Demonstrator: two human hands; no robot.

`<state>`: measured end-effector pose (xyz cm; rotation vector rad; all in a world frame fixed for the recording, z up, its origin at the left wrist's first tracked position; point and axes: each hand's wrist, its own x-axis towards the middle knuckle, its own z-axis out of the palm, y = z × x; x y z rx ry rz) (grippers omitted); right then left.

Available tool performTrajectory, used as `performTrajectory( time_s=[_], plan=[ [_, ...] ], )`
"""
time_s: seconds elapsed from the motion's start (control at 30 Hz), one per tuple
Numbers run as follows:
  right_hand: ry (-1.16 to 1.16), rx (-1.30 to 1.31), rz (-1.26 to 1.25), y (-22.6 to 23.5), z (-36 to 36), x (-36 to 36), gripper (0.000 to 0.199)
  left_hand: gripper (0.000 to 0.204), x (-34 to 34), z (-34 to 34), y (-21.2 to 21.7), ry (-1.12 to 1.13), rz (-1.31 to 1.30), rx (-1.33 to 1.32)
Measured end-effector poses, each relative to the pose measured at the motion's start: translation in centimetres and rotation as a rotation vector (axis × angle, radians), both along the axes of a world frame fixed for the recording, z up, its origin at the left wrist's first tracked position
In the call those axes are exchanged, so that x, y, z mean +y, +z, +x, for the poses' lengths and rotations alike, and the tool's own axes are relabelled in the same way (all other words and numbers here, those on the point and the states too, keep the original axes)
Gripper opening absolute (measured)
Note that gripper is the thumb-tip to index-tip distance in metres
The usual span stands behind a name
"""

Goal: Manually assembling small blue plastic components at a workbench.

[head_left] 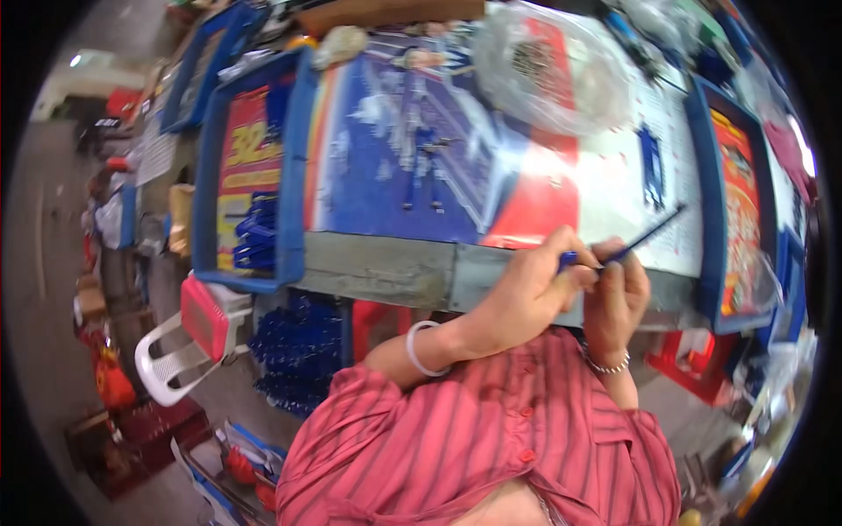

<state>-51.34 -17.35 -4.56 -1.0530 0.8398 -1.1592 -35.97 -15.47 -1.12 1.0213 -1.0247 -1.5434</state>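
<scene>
My left hand (537,279) and my right hand (618,302) meet over the table's near edge, fingers pinched close together. In my left fingers is a short blue piece (567,259), its far end hidden by the fingertips. From my right fingers a thin dark-blue rod (651,232) slants up and to the right. Whether the two pieces are joined cannot be seen. On the poster-covered tabletop ahead lie several slim blue parts with metal bits (424,167). Another small group of blue sticks (651,167) rests beyond the rod.
A clear plastic bag (605,83) with small metal parts lies at the far middle. A blue tray (296,175) at the left holds blue parts; another blue tray (712,202) stands at the right. Below the left tray are a white-and-red chair (203,320) and a blue heap (298,359).
</scene>
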Motion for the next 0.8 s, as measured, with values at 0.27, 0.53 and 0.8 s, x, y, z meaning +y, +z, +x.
performTrajectory(
  time_s=[0.27, 0.53, 0.8],
  plan=[
    [0.022, -0.329, 0.054, 0.1, 1.5, -1.0, 0.028, 0.017, 0.9, -0.7, 0.7, 0.198, -0.380, -0.495],
    [0.162, -0.701, 0.173, -1.1, 0.0, -1.0, 0.029, 0.016, 0.9, -1.4, 0.8, 0.091, -0.205, -0.260],
    [0.186, -0.662, 0.153, -1.2, 0.1, -0.8, 0.028, 0.013, 0.6, -1.9, 0.8, 0.094, -0.193, -0.257]
  ],
)
